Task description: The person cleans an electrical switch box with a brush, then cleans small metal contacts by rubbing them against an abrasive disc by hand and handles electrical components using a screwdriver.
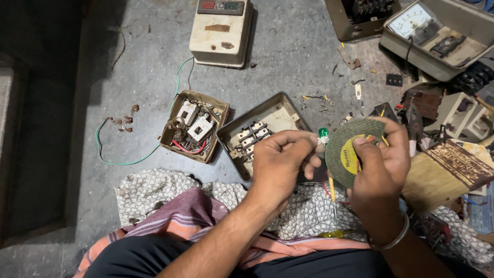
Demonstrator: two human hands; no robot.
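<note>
A small brown cardboard box (194, 126) lies open, left of the left hand (280, 162). The grey-green disc (350, 152) in the right hand (381, 164) carries a round yellow label (351, 155).

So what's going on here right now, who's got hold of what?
A person sits on the grey floor amid opened electrical gear. The right hand holds a round grey-green cutting disc with a yellow centre label. The left hand pinches a small green-capped tester screwdriver beside the disc's edge. In front lie an open metal switch box and a cardboard box of parts with a green wire trailing away.
</note>
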